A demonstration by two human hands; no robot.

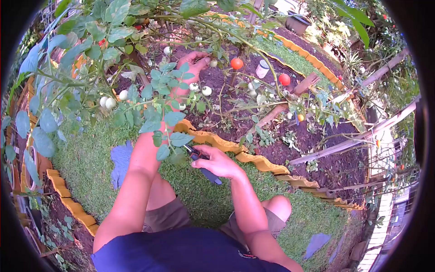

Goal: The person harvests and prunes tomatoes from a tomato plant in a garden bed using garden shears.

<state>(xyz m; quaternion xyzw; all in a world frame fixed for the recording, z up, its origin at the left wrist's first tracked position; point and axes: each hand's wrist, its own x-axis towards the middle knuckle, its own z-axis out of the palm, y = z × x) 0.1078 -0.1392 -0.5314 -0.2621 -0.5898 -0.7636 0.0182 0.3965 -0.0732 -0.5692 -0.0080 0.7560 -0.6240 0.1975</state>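
Note:
My left hand [195, 65] reaches up among the tomato plant's stems, its fingers and thumb curled together beside a pale green tomato [213, 63]. What lies between the fingertips is too small to tell. Leaves [167, 81] cover part of that wrist and forearm. Lower down, my right hand [221, 162] grips dark-handled pruning shears [211, 176], whose metal tip points up and left toward the hanging leaves. A ripe red tomato [236, 63] hangs right of my left hand, with another red tomato [284, 79] farther right. Pale tomatoes [206, 91] hang just below the left hand.
Wavy yellow edging [217, 140] runs between the grass [90, 149] and the dark soil bed [317, 140]. Wooden stakes [306, 85] and a long pole [358, 138] cross the right side. A white perforated container [262, 69] stands on the soil. Blue-grey pieces [121, 163] lie on the grass.

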